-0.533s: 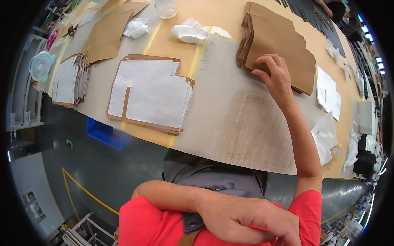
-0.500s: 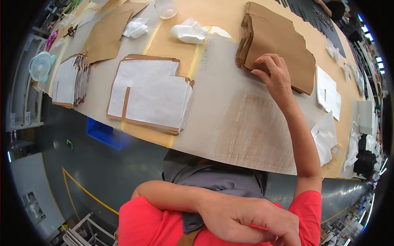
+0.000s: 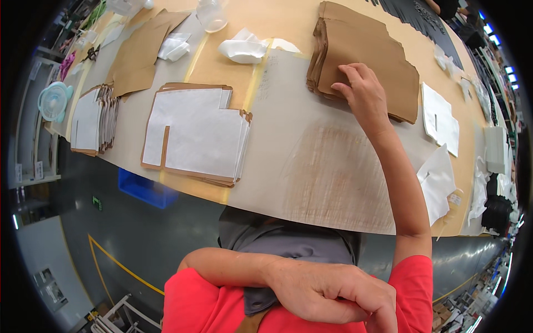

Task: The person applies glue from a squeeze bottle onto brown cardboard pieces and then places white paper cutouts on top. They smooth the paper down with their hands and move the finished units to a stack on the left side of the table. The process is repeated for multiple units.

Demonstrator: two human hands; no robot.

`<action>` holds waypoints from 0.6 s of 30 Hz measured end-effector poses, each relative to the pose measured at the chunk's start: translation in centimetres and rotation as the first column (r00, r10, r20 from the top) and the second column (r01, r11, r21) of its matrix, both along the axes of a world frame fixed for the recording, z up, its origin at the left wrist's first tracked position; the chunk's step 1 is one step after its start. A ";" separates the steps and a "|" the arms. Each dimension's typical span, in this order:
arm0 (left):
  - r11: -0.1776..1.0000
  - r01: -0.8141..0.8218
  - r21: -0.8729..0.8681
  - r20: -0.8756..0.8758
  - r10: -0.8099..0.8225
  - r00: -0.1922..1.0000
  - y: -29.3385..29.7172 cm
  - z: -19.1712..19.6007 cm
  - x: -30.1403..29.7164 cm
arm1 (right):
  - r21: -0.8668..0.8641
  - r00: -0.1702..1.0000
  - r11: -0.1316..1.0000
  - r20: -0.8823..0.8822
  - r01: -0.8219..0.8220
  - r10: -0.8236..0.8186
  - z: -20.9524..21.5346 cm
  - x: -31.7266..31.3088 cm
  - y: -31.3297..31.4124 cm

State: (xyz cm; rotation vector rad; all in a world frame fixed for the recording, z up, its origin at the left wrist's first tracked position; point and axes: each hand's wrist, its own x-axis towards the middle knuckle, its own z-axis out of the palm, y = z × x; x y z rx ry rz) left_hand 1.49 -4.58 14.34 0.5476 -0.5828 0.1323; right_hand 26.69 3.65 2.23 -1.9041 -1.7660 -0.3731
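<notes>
There's the right hand (image 3: 360, 94), thumb and fingers curved and parted, nothing pinched between them, poised over the near-left part of the brown stack (image 3: 372, 50); whether it touches, I can't tell. That pile sits right of the table's (image 3: 222, 72) middle, well back from the near edge, its left side ragged. The left hand (image 3: 333, 291) bends across the body, short of the table; its fingers are partly hidden, so I can't say whether they hold anything. Watch those uneven layers: a careless pinch could catch two, a drag could skew the lot. A white sheet (image 3: 440, 119) crowds the stack's right corner. Leftward, the white-faced stack (image 3: 194, 133) lies close to the near edge, where a sleeve might nudge it over. Between both stacks, the scuffed grey cover (image 3: 338, 177) offers room.
</notes>
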 end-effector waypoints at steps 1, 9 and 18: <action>1.000 -0.002 0.004 0.001 0.002 1.000 0.0 -0.1 0.1 | -0.046 1.000 0.999 0.015 -0.001 0.001 0.0 0.0 0.1; 1.000 -0.023 0.004 -0.031 0.023 0.999 -0.4 -0.9 0.8 | -0.112 0.986 0.992 0.150 -0.058 0.075 0.3 -0.3 0.5; 0.766 -0.192 0.613 -0.502 0.565 0.655 9.1 -3.8 1.8 | -0.123 0.937 0.990 -0.350 -0.064 0.017 0.7 0.3 0.6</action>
